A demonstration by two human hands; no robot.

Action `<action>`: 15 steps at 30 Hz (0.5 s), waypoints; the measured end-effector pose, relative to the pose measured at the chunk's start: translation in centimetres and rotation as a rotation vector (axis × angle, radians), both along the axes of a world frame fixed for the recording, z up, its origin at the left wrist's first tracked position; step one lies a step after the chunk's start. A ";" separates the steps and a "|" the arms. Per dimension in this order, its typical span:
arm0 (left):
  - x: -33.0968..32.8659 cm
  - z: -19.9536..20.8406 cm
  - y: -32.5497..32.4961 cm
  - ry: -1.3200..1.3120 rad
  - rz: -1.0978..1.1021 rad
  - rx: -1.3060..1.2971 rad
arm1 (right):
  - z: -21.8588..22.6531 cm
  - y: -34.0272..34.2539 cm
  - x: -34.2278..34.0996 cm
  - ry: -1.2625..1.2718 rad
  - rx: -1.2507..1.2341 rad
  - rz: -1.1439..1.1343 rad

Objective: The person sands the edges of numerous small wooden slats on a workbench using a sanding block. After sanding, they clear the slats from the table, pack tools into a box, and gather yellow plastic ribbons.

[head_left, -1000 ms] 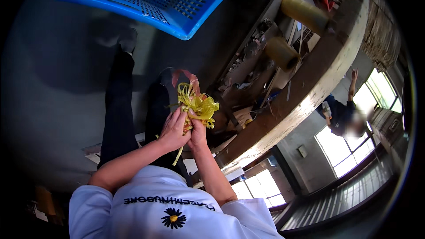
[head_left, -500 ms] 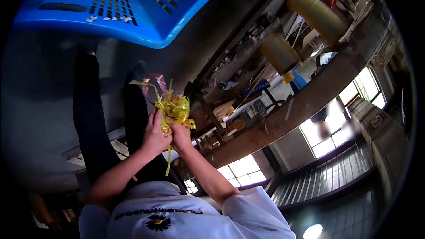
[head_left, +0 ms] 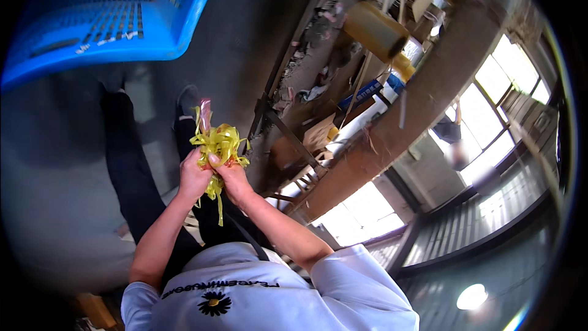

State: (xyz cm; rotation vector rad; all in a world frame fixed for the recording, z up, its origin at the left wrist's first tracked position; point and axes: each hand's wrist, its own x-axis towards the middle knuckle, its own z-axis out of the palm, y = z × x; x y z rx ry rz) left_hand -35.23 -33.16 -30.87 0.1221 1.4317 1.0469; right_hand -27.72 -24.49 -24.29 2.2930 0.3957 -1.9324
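A loose bundle of shiny yellow plastic ribbon [head_left: 222, 141] is gripped between my two hands, in front of my legs. One pink strip [head_left: 205, 113] sticks up from its far side. My left hand [head_left: 195, 173] closes round the bundle's left side. My right hand [head_left: 231, 178] closes on it from the right, the thumb pressed against the ribbon. Several yellow ends hang down below my hands. The inner fingers of both hands are hidden by the ribbon.
A blue plastic basket [head_left: 162, 49] with slotted walls stands ahead at the left. To the right runs a worn workbench [head_left: 355, 178], with yellow-brown rolls [head_left: 376, 30] and scraps beyond it. Another person [head_left: 452, 135] is by the far windows.
My hands and the yellow bundle have shifted slightly left. The basket sits further left in view, and the bench side has shifted too, as the view has turned. Both hands still hold the ribbon.
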 end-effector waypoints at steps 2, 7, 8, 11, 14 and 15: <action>-1.7 1.6 -0.9 -0.185 0.013 -0.079 | 2.7 1.0 -1.3 0.187 0.117 0.237; -9.8 7.0 2.0 -0.197 0.166 -0.052 | 13.2 5.3 -4.6 0.137 0.130 0.773; -11.9 8.3 3.4 -0.181 0.201 -0.035 | 15.2 6.4 -4.6 0.194 0.171 0.789; -16.8 13.6 10.0 -0.203 0.316 0.243 | 20.5 9.0 -2.5 0.308 0.473 0.575; -18.5 21.3 17.8 -0.168 0.240 0.519 | 23.6 10.0 2.4 0.307 0.640 0.289; -17.7 24.6 20.7 -0.154 0.229 0.584 | 24.5 10.2 4.4 0.203 0.726 0.306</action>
